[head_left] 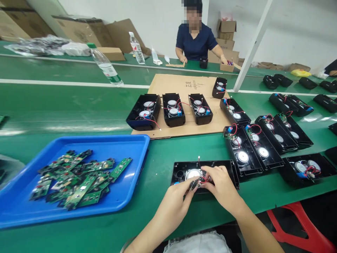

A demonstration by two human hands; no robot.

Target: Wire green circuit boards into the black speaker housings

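A black speaker housing (216, 164) lies in front of me on the green bench, its inside facing up with a round white speaker magnet (193, 173) showing. Over it, my left hand (179, 195) pinches a small circuit board (194, 184) between thumb and fingers. My right hand (221, 184) is closed close beside it, thumb and fingertips pinched at the red wires (203, 180) by the board. Whether those fingertips hold a plug is too small to tell. A thin lead with a white connector (199, 157) sticks up past the housing's far edge.
To the left, a blue tray (137, 140) holds a pile of green circuit boards (81, 186). More housings stand on a cardboard sheet (168, 82) and along the right (243, 154). A bottle (106, 66) stands behind. Across the bench sits a co-worker (196, 44). A red stool (297, 225) is lower right.
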